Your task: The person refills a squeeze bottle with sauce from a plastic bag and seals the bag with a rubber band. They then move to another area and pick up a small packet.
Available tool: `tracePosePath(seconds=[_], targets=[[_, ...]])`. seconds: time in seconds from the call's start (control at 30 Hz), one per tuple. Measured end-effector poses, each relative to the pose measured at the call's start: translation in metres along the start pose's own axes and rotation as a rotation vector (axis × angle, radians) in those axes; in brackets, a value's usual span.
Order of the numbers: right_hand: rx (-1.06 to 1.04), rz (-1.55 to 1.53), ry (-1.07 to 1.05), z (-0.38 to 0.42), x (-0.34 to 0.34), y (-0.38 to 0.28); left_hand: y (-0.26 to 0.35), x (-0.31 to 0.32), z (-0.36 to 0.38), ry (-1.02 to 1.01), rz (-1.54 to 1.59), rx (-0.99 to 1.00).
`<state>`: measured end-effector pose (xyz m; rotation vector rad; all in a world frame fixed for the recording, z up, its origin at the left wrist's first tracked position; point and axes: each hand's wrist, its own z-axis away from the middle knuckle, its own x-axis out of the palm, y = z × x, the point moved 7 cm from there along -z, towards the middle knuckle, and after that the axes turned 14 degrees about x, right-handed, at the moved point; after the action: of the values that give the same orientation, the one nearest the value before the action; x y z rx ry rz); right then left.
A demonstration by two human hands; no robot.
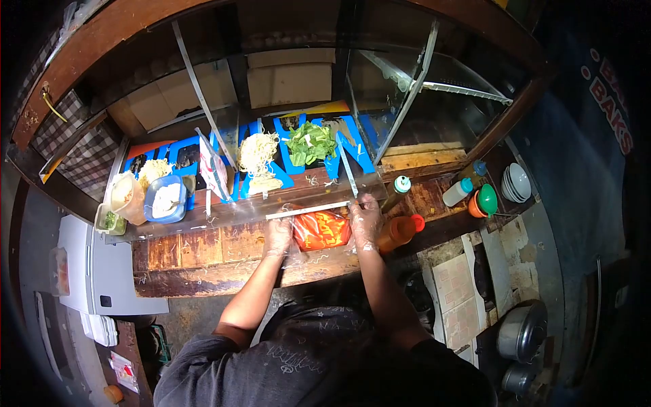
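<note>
A red plastic bag [321, 231] with yellow lettering is at the counter's edge, below the glass case. My left hand [277, 235] grips the bag's left side, and my right hand [366, 220] grips its right side. Thin clear plastic seems to cover both hands. A pale frame strip [308, 209] crosses just above the bag and hides some fingertips. To the right of my right hand are an orange squeeze bottle [397, 234] with a red cap and a bottle with a pale green top [401, 184].
Inside the case lie noodles [258, 152], leafy greens [310, 144] and a blue tub [166, 199]. White bowls [517, 182], a green cup [487, 198] and a white bottle [457, 192] stand right. Metal pots [522, 331] sit lower right. Glass and metal bars frame the case.
</note>
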<state>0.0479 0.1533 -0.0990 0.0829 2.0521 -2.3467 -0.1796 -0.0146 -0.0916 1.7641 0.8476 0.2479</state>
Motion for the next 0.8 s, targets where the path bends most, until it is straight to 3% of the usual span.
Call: tracePosePath(seconds=[0.1,0.2,0.27,0.3,0.37,0.5,0.57,0.67,0.8], targets=[[0.093,-0.040,-0.031,0.005,0.000,-0.010,-0.002,0.001,0.001,-0.018,0.023,-0.017],[0.173,0.109,0.006,0.022,-0.003,-0.034,0.006,0.002,0.001,-0.029,0.066,-0.054],[0.123,0.424,0.083,0.045,-0.005,-0.078,0.013,0.001,0.001,-0.027,0.076,-0.072],[0.123,0.424,0.082,0.045,-0.001,-0.074,0.015,0.000,0.000,-0.027,0.056,-0.069],[0.124,0.110,0.003,0.042,0.006,-0.056,0.016,0.000,0.000,-0.027,0.037,-0.067],[0.060,0.144,0.020,0.038,0.004,-0.043,-0.018,0.005,0.003,-0.037,0.060,-0.080],[0.197,0.126,-0.082,0.050,0.006,-0.062,-0.024,0.006,0.004,-0.034,0.095,-0.099],[0.099,0.093,-0.006,0.038,0.009,-0.044,0.007,0.000,0.001,-0.059,0.013,-0.092],[0.037,0.394,0.076,0.052,0.004,-0.068,0.016,-0.002,-0.001,-0.025,-0.045,-0.023]])
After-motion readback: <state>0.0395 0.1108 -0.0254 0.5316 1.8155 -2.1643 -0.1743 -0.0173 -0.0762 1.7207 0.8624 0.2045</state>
